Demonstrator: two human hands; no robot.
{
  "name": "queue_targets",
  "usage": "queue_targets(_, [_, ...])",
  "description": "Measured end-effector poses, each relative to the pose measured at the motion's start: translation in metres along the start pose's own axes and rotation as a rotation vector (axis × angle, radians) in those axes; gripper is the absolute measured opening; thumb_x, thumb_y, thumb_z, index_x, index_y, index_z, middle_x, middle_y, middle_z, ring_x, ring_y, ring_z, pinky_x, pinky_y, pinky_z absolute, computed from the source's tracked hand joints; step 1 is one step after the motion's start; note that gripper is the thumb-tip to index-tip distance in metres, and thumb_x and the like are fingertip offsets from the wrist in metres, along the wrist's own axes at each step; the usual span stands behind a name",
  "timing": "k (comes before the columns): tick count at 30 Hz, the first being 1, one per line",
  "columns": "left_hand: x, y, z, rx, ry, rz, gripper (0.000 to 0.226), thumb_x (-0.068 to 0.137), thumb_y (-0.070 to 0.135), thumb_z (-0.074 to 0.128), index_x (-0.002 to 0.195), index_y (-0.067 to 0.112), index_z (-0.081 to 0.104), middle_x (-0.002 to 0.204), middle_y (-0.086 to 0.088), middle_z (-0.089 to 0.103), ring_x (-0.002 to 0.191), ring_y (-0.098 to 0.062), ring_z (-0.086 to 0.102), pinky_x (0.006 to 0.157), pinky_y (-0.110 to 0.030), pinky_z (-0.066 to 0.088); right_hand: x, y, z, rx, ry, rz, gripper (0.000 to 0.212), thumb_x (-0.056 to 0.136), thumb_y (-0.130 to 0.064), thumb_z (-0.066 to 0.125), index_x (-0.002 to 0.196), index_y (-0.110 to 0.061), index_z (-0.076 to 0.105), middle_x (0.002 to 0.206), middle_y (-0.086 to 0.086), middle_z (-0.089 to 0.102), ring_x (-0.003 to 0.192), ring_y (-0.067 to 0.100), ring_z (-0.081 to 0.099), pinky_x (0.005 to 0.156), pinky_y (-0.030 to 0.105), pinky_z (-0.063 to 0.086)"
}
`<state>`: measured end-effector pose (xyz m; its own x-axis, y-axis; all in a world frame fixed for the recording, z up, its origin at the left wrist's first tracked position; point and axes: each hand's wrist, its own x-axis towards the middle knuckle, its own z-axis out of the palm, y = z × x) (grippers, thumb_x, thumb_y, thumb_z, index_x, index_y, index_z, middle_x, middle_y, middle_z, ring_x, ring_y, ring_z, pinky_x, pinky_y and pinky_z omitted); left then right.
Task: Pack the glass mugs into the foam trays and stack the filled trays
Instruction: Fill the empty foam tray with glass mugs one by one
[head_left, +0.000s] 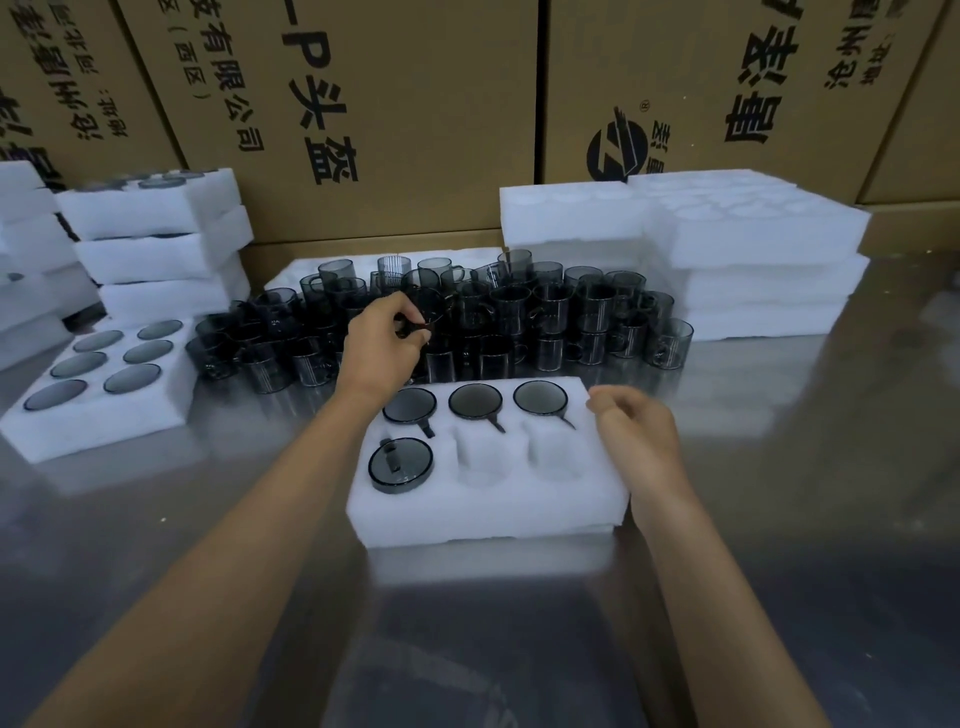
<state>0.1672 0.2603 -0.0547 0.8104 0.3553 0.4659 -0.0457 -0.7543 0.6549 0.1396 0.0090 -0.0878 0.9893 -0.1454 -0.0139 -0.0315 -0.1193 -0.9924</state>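
Note:
A white foam tray (488, 512) lies in front of me on the metal table. Its back row holds three smoky glass mugs (475, 401), and one more mug (400, 465) sits in the front left pocket. The other two front pockets are bare. Behind the tray stands a crowd of loose dark glass mugs (561, 317). My left hand (382, 345) reaches into that crowd and pinches the handle of one mug (434, 312). My right hand (636, 436) hovers at the tray's right end with fingers loosely curled, holding nothing.
A filled tray (98, 415) lies at the left, with stacks of filled trays (156, 244) behind it. A stack of unfilled foam trays (727, 249) stands at the back right. Tall cardboard boxes (415, 104) wall off the back.

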Motion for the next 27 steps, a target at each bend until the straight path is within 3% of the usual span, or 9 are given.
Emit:
queue_targets(3, [-0.022,0.009,-0.008,-0.061,0.075,0.084,0.015,0.085,0.016,0.076,0.085,0.021,0.063,0.11,0.01,0.054,0.095,-0.009,0.056,0.079,-0.014,0.04,-0.005,-0.006,0.003,-0.2,0.085,-0.132,0.023,0.091,-0.021,0.058,0.112,-0.022,0.069,0.106,-0.006,0.067,0.115,0.019,0.057,0.09,0.03,0.044])
queue_targets(6, [-0.051,0.025,-0.015,-0.152,0.109,0.145,0.013,0.082,0.02,0.079,0.084,0.023,0.066,0.107,0.016,0.048,0.093,0.0,0.055,0.079,-0.005,0.041,-0.02,-0.019,0.009,-0.292,0.12,-0.448,0.04,0.087,-0.019,0.062,0.127,-0.023,0.063,0.113,-0.014,0.059,0.124,0.015,0.048,0.101,0.029,0.04])
queue_targets(10, [-0.087,0.048,-0.02,-0.276,0.082,0.189,0.015,0.08,0.024,0.082,0.081,0.026,0.067,0.105,0.019,0.048,0.087,-0.003,0.058,0.076,-0.015,0.05,-0.044,-0.03,0.028,-0.293,-0.132,-0.704,0.061,0.084,-0.021,0.068,0.14,-0.032,0.047,0.134,-0.017,0.053,0.129,0.007,0.042,0.104,0.029,0.039])
queue_targets(13, [-0.104,0.055,-0.023,-0.325,0.039,0.148,0.018,0.077,0.031,0.083,0.081,0.022,0.068,0.102,0.01,0.052,0.083,-0.003,0.061,0.073,-0.017,0.053,-0.05,-0.028,0.039,-0.294,-0.189,-0.731,0.059,0.085,-0.03,0.072,0.137,-0.032,0.044,0.133,-0.017,0.051,0.122,0.007,0.048,0.095,0.028,0.045])
queue_targets(17, [-0.11,0.049,-0.035,-0.331,-0.063,0.205,0.02,0.08,0.043,0.075,0.085,0.024,0.069,0.093,0.009,0.06,0.083,-0.007,0.065,0.076,-0.017,0.052,-0.048,-0.021,0.037,-0.218,-0.237,-0.628,0.048,0.08,-0.042,0.079,0.114,-0.034,0.047,0.11,-0.018,0.057,0.104,-0.001,0.054,0.081,0.016,0.045])
queue_targets(19, [-0.108,0.041,-0.043,-0.395,-0.107,0.179,0.017,0.089,0.041,0.068,0.098,0.027,0.068,0.088,0.006,0.066,0.084,-0.011,0.068,0.078,-0.028,0.058,-0.044,-0.018,0.033,-0.174,-0.326,-0.538,0.05,0.076,-0.035,0.085,0.112,-0.035,0.05,0.107,-0.024,0.061,0.103,-0.006,0.057,0.083,0.012,0.044])
queue_targets(22, [-0.102,0.029,-0.05,-0.481,-0.174,0.076,0.025,0.094,0.031,0.064,0.119,0.029,0.062,0.092,0.005,0.07,0.09,-0.014,0.07,0.081,-0.04,0.061,-0.04,-0.016,0.031,-0.144,-0.433,-0.479,0.052,0.072,-0.024,0.086,0.111,-0.036,0.055,0.112,-0.02,0.066,0.108,-0.003,0.06,0.09,0.023,0.048])
queue_targets(25, [-0.099,0.023,-0.053,-0.38,-0.299,0.111,0.024,0.094,0.03,0.065,0.117,0.034,0.069,0.108,0.019,0.07,0.101,-0.003,0.067,0.093,-0.033,0.055,-0.043,-0.017,0.029,-0.157,-0.5,-0.469,0.049,0.061,-0.041,0.078,0.104,-0.042,0.055,0.113,-0.016,0.066,0.109,0.0,0.062,0.089,0.022,0.05])
queue_targets(27, [-0.1,0.022,-0.055,-0.404,-0.358,0.122,0.021,0.092,0.025,0.067,0.111,0.035,0.072,0.108,0.02,0.072,0.1,0.001,0.067,0.087,-0.019,0.053,-0.045,-0.018,0.026,-0.202,-0.525,-0.466,0.048,0.057,-0.048,0.072,0.102,-0.044,0.055,0.114,-0.015,0.065,0.108,0.0,0.063,0.09,0.023,0.052])
